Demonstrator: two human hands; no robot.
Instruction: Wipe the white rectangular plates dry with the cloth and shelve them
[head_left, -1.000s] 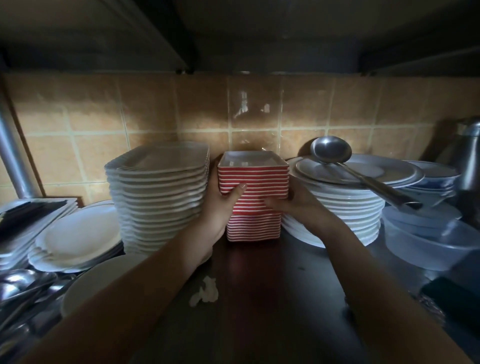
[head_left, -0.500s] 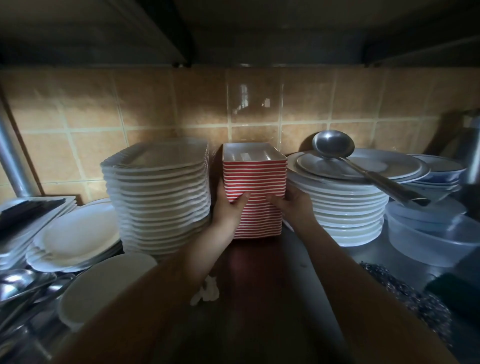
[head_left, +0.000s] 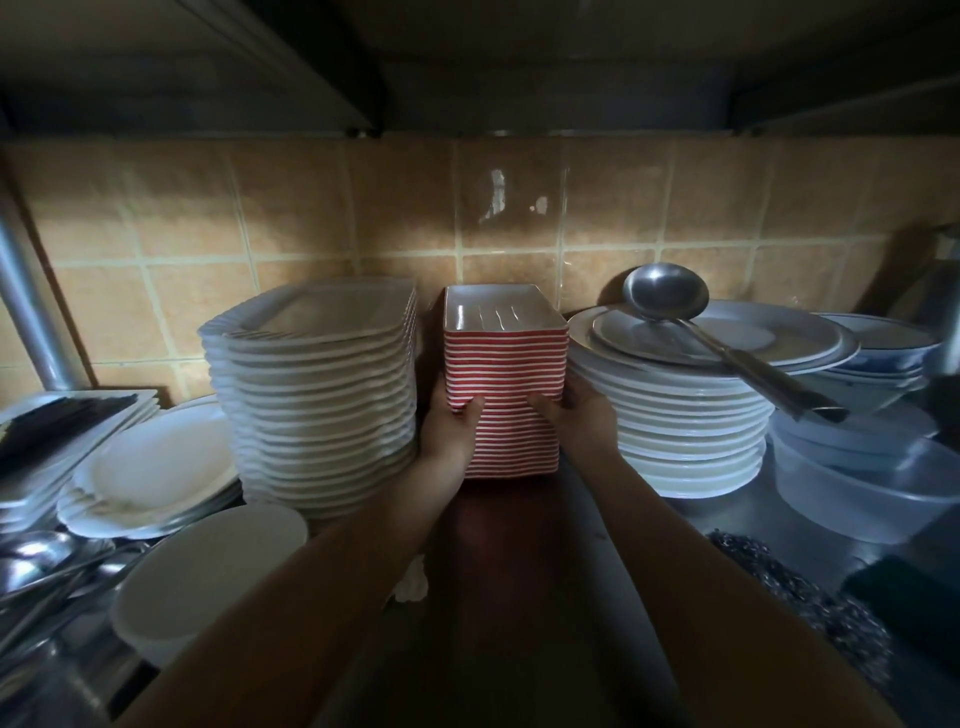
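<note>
Grip: left hand (head_left: 449, 431) and right hand (head_left: 584, 423) clasp sides of red-striped dish stack (head_left: 506, 364), thumbs on front face. Stack at shelf (head_left: 504, 551) rear edge, between white plate stack (head_left: 317, 400) and round plate stack (head_left: 685, 415).

Both hands (head_left: 449, 426) around red-edged plate stack (head_left: 506, 384)
</note>
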